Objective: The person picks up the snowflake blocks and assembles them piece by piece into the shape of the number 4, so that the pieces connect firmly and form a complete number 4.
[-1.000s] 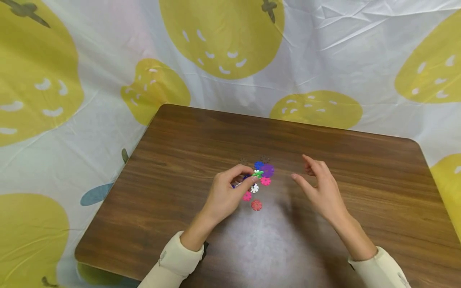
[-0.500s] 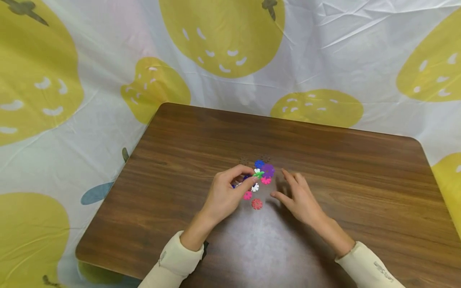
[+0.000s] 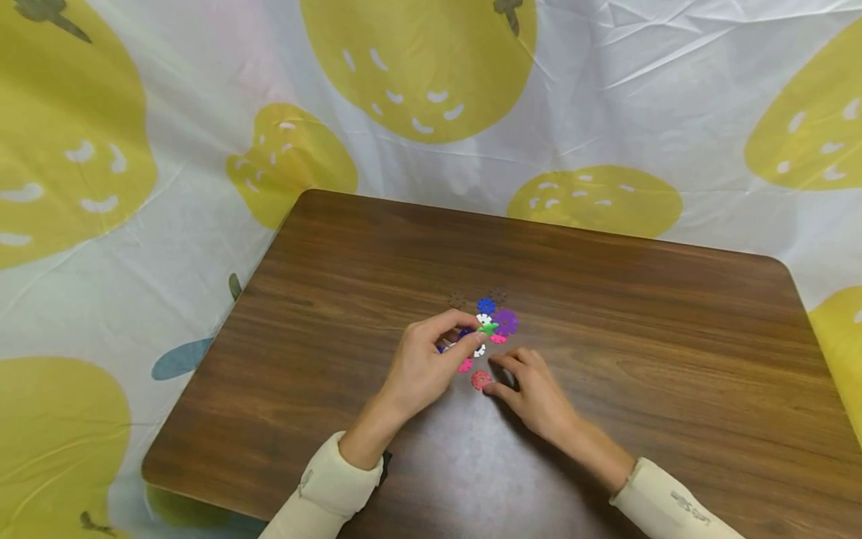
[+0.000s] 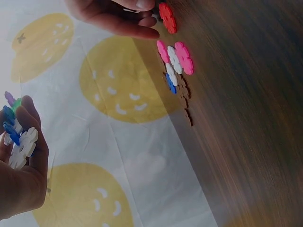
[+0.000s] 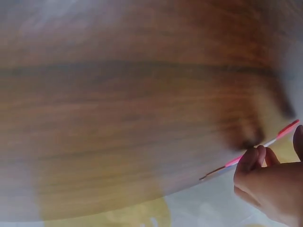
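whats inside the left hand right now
Inside the left hand, a white disc, blue discs and a green piece show, with a purple disc poking out. The hand covers the rest, so the full count cannot be told.

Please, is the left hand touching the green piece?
Touching. The head view shows the left hand pinching the green piece between thumb and forefinger.

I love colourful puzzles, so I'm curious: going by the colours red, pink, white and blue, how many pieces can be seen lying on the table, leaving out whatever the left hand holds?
Red piece: 1
Pink pieces: 2
White pieces: 2
Blue piece: 1
Total: 6
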Demonstrator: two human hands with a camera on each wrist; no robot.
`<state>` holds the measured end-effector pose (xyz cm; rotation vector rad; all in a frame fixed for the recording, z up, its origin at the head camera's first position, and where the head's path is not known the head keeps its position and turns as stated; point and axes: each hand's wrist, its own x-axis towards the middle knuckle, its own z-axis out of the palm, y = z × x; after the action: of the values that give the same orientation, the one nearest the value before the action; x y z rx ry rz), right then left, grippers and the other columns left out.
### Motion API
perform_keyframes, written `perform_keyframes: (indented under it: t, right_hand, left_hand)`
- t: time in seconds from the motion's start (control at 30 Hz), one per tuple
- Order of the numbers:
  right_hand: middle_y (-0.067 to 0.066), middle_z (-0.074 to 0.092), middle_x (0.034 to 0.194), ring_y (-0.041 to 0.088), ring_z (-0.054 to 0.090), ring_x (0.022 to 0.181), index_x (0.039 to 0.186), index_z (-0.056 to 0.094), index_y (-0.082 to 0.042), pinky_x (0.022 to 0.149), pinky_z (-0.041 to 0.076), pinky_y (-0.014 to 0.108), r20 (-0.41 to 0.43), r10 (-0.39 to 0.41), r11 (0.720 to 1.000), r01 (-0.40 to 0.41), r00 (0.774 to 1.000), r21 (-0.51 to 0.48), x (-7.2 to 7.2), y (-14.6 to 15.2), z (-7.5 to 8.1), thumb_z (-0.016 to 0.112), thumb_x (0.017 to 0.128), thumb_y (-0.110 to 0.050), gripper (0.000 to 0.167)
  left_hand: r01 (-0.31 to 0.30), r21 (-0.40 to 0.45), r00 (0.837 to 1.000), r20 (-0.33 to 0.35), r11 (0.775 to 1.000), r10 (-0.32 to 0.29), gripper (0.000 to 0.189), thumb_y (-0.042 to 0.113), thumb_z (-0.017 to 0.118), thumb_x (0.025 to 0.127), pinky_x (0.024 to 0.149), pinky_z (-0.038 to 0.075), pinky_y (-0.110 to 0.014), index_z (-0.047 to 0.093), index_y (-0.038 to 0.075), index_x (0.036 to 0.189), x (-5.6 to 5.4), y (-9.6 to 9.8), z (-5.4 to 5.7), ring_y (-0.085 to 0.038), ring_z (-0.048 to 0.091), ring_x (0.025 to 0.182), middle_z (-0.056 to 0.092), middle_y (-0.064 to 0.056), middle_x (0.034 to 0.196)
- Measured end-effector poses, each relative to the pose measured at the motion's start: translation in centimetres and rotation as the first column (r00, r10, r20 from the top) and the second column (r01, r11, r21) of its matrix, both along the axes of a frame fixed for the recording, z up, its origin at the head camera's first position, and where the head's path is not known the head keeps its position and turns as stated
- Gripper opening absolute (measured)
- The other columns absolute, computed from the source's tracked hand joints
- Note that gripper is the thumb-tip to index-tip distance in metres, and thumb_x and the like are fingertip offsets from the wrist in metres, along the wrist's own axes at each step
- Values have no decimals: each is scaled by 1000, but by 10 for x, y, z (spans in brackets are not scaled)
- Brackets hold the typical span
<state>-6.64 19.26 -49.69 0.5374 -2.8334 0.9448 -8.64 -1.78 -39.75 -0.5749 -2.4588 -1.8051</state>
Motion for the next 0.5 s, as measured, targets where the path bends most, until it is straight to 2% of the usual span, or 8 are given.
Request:
perform_keyframes:
  t: [0.13,0.33,0.5]
  right_hand:
    - [9,66,102,19,54,94,118,74,1,78,46,35,-18,11,1000,-11,1000,-14,2,-4,-2,87,82,-17,43]
    - [7,65,100,18,52,93,116,76,-2,77,46,33,-39,9,1000,-9,999,-6,3,-8,-5,87,82,-14,38]
    - [6,64,98,19,53,92,110,78,-4,77,46,34,-75,21,1000,-20,997,14,2,-10,-7,87,81,-12,32]
  left_hand:
    - [4,2,1000,6,1000,-4,8,19,75,95,66,55,-21,76,14,101,0,0,0,-9,65,76,76,0,91]
    - [5,9,1000,-3,1000,-5,7,18,75,95,62,52,-21,76,14,100,0,0,-2,-8,63,71,74,0,85]
    - [9,16,1000,-6,1000,-9,7,18,76,94,62,52,-21,76,14,100,1,1,-4,-11,64,71,74,0,84]
